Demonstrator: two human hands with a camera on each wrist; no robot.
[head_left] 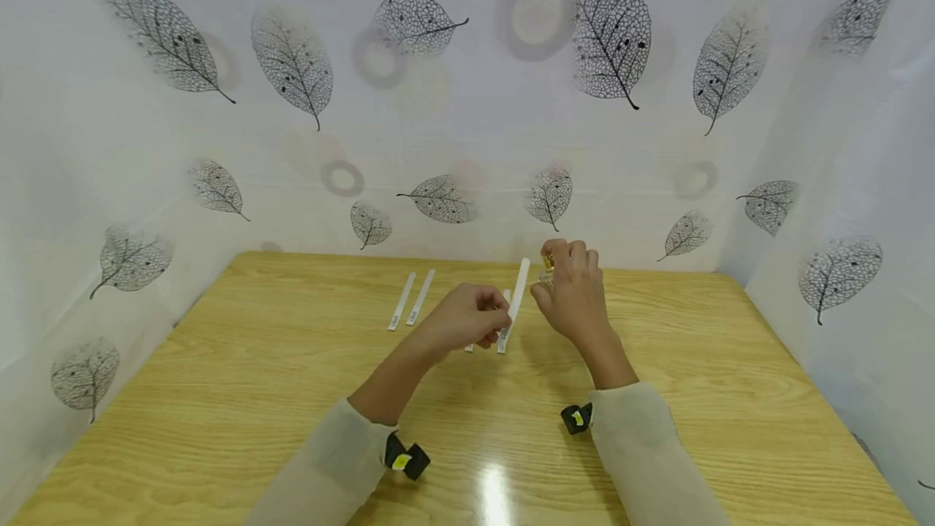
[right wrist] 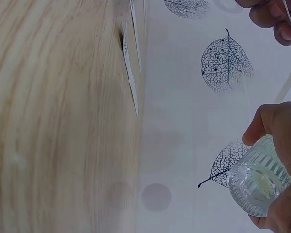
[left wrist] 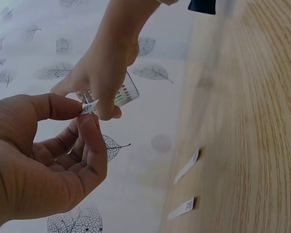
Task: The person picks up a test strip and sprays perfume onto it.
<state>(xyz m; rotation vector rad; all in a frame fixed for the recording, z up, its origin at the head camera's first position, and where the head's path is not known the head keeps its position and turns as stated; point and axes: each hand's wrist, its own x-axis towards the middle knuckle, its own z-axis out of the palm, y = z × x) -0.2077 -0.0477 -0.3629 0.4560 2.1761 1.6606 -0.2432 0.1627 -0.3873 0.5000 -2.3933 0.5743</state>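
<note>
My left hand pinches a white paper strip near its printed end, between thumb and forefinger. The strip slants up and away, above the table. To its right, my right hand grips a small ribbed clear-glass bottle with gold colour near its top, which looks like a perfume bottle. A finger lies over that top. In the head view the fingers hide most of the bottle. The far end of the strip is close to the bottle; whether they touch I cannot tell.
Two similar strips, a left one and a right one, lie side by side on the wooden table. Another strip lies partly hidden under my left hand. A leaf-patterned white curtain borders the table's back and sides.
</note>
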